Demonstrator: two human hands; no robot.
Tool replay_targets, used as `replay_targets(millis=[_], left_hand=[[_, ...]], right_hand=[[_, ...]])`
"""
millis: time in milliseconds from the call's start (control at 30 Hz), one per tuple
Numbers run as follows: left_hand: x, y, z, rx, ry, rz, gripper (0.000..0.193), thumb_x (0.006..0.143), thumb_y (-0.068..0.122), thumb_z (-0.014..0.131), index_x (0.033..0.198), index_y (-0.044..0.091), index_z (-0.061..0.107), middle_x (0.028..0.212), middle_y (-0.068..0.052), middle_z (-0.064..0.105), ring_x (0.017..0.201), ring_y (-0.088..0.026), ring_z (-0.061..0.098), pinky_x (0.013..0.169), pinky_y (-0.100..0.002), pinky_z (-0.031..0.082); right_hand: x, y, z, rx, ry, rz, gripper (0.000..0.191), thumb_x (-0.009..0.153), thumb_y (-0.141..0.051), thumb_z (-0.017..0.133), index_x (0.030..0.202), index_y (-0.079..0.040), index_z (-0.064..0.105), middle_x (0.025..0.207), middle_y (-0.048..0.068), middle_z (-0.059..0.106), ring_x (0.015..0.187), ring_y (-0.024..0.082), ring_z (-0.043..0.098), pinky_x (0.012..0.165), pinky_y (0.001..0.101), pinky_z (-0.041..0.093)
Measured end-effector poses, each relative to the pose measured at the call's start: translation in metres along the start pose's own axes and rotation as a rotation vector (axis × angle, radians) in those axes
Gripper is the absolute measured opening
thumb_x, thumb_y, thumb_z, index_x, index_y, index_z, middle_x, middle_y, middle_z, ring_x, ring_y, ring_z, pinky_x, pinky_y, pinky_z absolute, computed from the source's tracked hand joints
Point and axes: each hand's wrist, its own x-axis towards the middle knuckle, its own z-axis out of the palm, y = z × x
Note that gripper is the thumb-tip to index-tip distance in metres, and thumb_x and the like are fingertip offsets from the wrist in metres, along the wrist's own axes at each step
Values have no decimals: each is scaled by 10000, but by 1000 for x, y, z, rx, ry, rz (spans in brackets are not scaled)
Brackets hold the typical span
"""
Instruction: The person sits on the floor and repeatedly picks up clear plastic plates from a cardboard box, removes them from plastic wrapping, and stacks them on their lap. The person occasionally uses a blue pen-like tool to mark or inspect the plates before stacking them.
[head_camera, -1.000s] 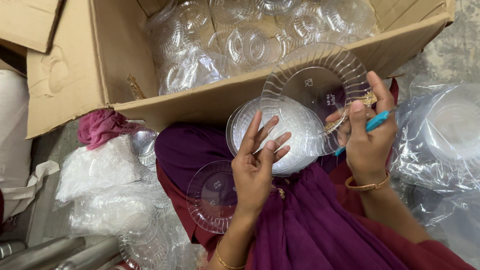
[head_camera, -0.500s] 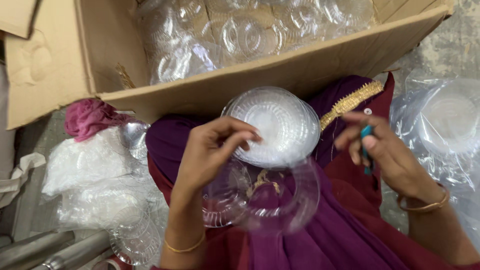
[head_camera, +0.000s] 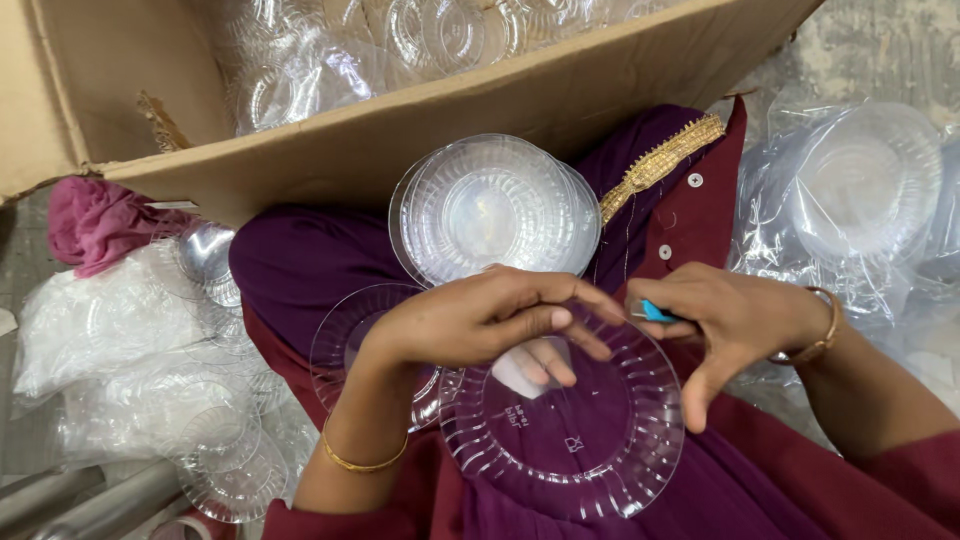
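A clear plastic plate (head_camera: 570, 430) sits low in the middle of the view, over the person's lap, which is covered in purple and maroon cloth (head_camera: 300, 270). The plate is round and see-through, so the fabric shows plainly through it. Its rim is ribbed with fine ridges running outward all the way around, and the flat centre carries a few small moulded marks. It tilts slightly toward the camera.

The left hand (head_camera: 480, 320) curls over the plate's upper edge, with its fingers (head_camera: 545, 320) bent and closed down on the rim, some showing through the plastic from behind. The right hand (head_camera: 735, 320) meets the same rim from the other side, its fingers partly closed; it pinches the plate edge and also keeps a small blue tool (head_camera: 656, 312) tucked between thumb and fingers. Only the tool's tip shows, so its kind cannot be told.

Just above the hands, a stack of the same clear plates (head_camera: 495, 205) rests on the lap, leaning against the side of a cardboard box (head_camera: 560, 90) filled with more clear plastic ware. Another single plate (head_camera: 350, 335) lies under the left wrist. Bagged plates (head_camera: 860, 190) lie to the right, and more bagged plastic (head_camera: 130, 350) with a pink cloth (head_camera: 95, 220) to the left.
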Motion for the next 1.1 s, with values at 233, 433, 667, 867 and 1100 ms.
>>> replay_targets(millis=[233, 433, 667, 867, 1100], left_hand=[[15, 5, 7, 96, 10, -173, 313, 1096, 185, 382, 1173, 2, 624, 970, -126, 801, 836, -167, 808, 683, -281, 673], [16, 9, 11, 110, 20, -163, 303, 1093, 184, 382, 1162, 15, 624, 927, -114, 800, 817, -163, 811, 675, -278, 678], [11, 10, 24, 182, 89, -163, 298, 1087, 164, 372, 1142, 37, 636, 886, -86, 800, 789, -142, 816, 670, -261, 675], [3, 14, 34, 192, 145, -165, 242, 1065, 128, 433, 1103, 14, 642, 840, -88, 800, 751, -149, 816, 662, -274, 673], [-7, 13, 44, 248, 228, -146, 232, 1054, 73, 438, 1114, -14, 644, 834, -85, 794, 728, -156, 811, 676, -267, 677]], right_hand=[[10, -2, -11, 63, -118, -31, 835, 558, -658, 937, 963, -71, 503, 573, -49, 401, 454, 87, 436, 428, 247, 333], [10, -1, -7, 27, -79, -185, 852, 581, -650, 928, 977, -35, 491, 574, -29, 379, 429, 89, 432, 388, 237, 333], [-1, -5, 3, -67, -45, -190, 824, 592, -682, 881, 898, -43, 462, 589, 8, 370, 438, 153, 433, 411, 267, 379], [-18, -20, 22, -206, 42, -130, 808, 652, -735, 767, 914, -16, 509, 670, 56, 517, 528, 235, 561, 492, 320, 493], [-36, -22, 53, -318, 140, -101, 829, 794, -703, 617, 1051, 81, 525, 795, 130, 631, 637, 296, 639, 564, 355, 545]])
